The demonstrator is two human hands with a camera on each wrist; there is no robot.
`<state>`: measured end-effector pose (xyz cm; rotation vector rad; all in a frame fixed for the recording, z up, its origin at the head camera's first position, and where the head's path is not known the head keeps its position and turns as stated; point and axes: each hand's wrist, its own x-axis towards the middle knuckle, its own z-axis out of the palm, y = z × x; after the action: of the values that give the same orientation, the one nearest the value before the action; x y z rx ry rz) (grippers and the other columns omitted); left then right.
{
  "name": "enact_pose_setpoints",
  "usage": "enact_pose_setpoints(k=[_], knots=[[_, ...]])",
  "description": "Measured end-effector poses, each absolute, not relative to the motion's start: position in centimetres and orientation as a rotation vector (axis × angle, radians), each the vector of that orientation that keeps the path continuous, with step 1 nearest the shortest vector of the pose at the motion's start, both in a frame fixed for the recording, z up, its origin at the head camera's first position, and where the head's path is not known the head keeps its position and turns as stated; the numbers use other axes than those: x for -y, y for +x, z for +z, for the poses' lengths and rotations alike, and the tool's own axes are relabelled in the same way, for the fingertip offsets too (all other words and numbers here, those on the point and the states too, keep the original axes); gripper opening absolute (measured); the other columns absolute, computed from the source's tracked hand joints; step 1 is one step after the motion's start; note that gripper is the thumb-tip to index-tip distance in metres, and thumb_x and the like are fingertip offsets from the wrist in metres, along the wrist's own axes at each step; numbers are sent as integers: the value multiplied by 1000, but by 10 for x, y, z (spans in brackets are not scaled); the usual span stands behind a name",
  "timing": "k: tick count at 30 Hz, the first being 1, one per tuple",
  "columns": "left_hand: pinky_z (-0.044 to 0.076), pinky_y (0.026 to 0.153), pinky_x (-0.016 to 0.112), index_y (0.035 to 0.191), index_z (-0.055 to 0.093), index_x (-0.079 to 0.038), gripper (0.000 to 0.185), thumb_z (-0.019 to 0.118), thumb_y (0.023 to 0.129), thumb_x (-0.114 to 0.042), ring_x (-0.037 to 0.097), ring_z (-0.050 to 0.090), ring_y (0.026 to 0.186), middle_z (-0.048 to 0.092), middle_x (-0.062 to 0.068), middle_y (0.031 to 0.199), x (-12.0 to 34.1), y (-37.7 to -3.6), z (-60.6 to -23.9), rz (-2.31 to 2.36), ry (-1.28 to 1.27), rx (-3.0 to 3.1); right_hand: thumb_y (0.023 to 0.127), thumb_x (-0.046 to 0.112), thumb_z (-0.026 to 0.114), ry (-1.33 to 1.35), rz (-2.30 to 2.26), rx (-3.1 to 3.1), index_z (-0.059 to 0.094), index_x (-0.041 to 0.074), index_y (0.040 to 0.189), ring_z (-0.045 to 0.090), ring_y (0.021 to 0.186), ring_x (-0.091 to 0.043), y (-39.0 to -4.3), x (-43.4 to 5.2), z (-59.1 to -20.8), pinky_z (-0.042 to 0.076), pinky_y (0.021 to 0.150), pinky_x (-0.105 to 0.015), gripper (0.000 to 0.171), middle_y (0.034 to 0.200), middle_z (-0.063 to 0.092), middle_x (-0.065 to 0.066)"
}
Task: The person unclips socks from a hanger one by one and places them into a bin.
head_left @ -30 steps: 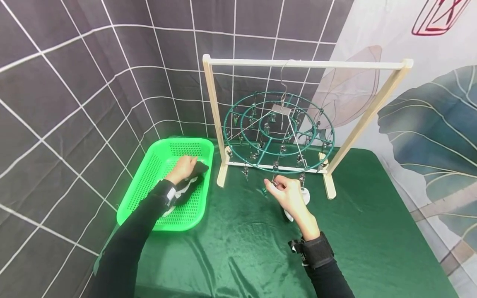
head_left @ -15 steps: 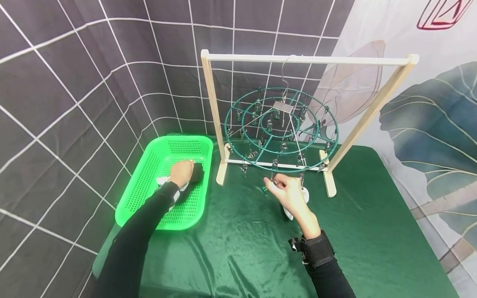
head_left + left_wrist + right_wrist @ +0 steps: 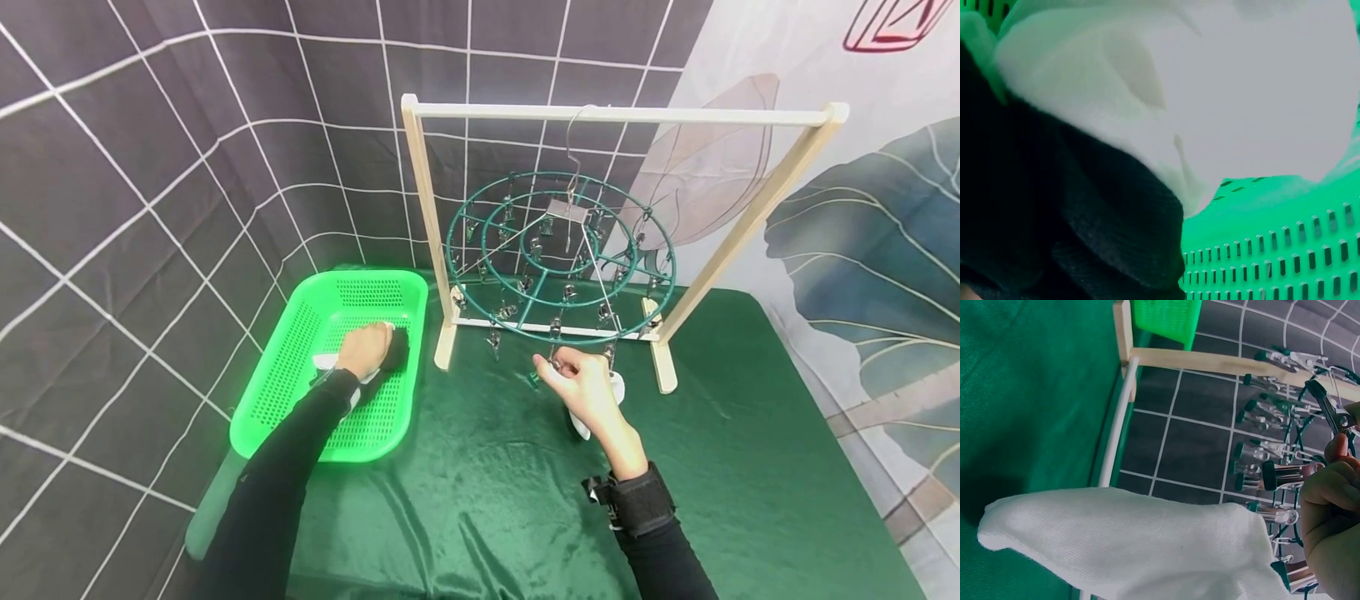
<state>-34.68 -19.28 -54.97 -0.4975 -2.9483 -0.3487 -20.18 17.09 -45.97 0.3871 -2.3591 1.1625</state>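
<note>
Hands worked apart on the green surface (image 3: 750, 500): the left hand (image 3: 363, 350) was down inside the green basket (image 3: 288, 367), fingers curled over a bundle of dark sock (image 3: 396, 348) and white sock (image 3: 326, 362), gripping the pile where it lay on the basket floor. Up close from the left wrist, the dark knit (image 3: 1085, 212) sat pressed against the white fabric (image 3: 1241, 94), with the basket's slotted wall (image 3: 1285, 262) just behind. Over to the right, the right hand (image 3: 581, 387) was raised under the front rim of the round green clip hanger (image 3: 558, 258), which hung by its hook from the wooden rack (image 3: 622, 112). Its fingers (image 3: 1329, 487) were pinched together on a metal clip (image 3: 1288, 475) at the hanger's edge, and another white sock (image 3: 1129, 544) hung beside the palm, draped below the clips; whether the clip had bitten onto it I could not tell. From the head view that sock (image 3: 615, 392) peeked out behind the right hand, just above the cloth. Basket and rack stood side by side, close but not touching.
</note>
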Motion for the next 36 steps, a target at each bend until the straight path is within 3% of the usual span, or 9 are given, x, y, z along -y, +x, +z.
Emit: enact_pose_setpoints(k=[8,18,24,30,36], knots=[[56,61,54,86,57,3,36,37,107,-19,43,66,73,62,22,75,193,-344,-554,-300,-529,2910,88,16,74,385,1164,2360,39,12,57,17,49,2,-201,-170,-459,15,51,-15,47,53,22,14],[59,70,52,106,60,6,26,47,104,-17,42,68,87,67,24,91,191,-340,-527,-272,-563,2924,88,16,74,342,1186,2387,41,12,57,19,48,3,-198,-169,-458,18,51,-17,46,53,23,13],[53,75,42,109,61,4,20,49,100,-8,35,63,89,65,19,96,154,-336,-486,-242,-699,2409,88,17,75,341,1195,2383,41,12,57,20,48,1,-199,-166,-459,19,51,-18,46,53,24,12],[53,90,47,106,62,6,20,52,90,-1,37,63,96,67,22,100,95,-315,-445,-537,-975,1895,87,18,75,347,1203,2381,42,13,57,21,49,1,-199,-164,-458,19,51,-18,45,53,25,11],[55,92,42,104,66,4,20,51,94,-6,31,66,93,70,17,96,51,-292,-425,-554,-1252,1758,87,18,75,361,1163,2364,42,13,56,21,49,3,-199,-163,-456,17,50,-17,45,52,26,10]])
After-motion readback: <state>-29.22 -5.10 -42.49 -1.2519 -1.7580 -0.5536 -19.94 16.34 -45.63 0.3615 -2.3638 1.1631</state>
